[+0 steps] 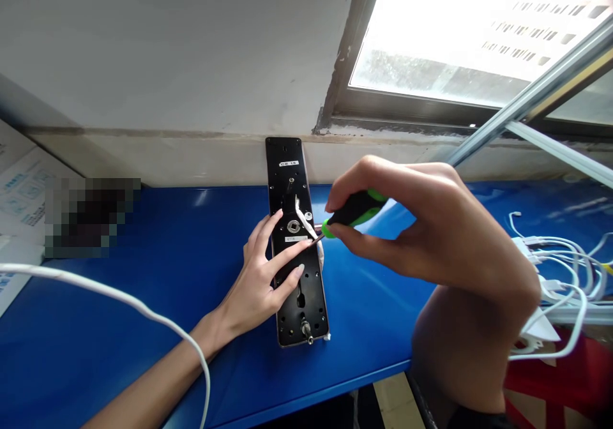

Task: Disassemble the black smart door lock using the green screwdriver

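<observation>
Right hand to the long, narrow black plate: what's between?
Head view: a green-and-black-handled screwdriver. The right hand grips it; its thin shaft angles down to the plate, ending by a fingertip of the left hand.

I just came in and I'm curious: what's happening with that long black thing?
A person is working on a long black plate that lies on a blue table. The left hand rests on the plate with its fingers spread. The right hand holds what looks like a screwdriver, black and green, with its tip down by a left fingertip, near a white cable. I can't tell exactly what the tip touches.
</observation>
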A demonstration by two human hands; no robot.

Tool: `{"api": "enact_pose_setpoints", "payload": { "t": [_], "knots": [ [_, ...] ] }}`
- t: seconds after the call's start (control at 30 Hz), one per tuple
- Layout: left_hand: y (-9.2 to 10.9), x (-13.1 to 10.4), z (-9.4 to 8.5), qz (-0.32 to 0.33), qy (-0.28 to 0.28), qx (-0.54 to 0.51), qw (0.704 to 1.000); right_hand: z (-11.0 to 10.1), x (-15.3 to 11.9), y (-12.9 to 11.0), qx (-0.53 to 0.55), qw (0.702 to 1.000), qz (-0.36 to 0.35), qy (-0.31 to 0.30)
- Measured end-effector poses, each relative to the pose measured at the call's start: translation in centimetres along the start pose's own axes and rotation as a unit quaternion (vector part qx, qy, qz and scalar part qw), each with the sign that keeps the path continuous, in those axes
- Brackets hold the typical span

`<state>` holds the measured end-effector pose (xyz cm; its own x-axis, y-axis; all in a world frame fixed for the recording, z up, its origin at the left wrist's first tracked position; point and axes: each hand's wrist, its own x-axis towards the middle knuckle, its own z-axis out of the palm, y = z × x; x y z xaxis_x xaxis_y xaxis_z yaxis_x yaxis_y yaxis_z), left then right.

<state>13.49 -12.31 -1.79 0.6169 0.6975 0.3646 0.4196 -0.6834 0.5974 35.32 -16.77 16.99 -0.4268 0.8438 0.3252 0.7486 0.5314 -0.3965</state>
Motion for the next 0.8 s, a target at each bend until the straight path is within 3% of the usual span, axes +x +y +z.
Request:
{"api": "enact_pose_setpoints", "payload": {
  "t": [0.23, 0.4, 0.63, 0.8],
  "knots": [
    [0.1, 0.1, -0.2, -0.008, 0.008, -0.033, 0.999, 0.1, -0.5, -0.2, -0.039, 0.997, -0.062, -0.013],
    [0.0, 0.2, -0.1, 0.003, 0.018, -0.036, 0.999, 0.7, -0.8, -0.4, -0.053, 0.998, -0.027, 0.030],
    [-0.1, 0.2, 0.0, 0.005, 0.020, -0.031, 0.999, -0.1, -1.7, -0.4, -0.038, 0.999, -0.029, -0.009],
    [0.0, 0.2, -0.2, -0.001, 0.014, -0.021, 1.000, -0.2, -1.7, 0.2, -0.050, 0.998, -0.009, 0.026]
  ]
}}
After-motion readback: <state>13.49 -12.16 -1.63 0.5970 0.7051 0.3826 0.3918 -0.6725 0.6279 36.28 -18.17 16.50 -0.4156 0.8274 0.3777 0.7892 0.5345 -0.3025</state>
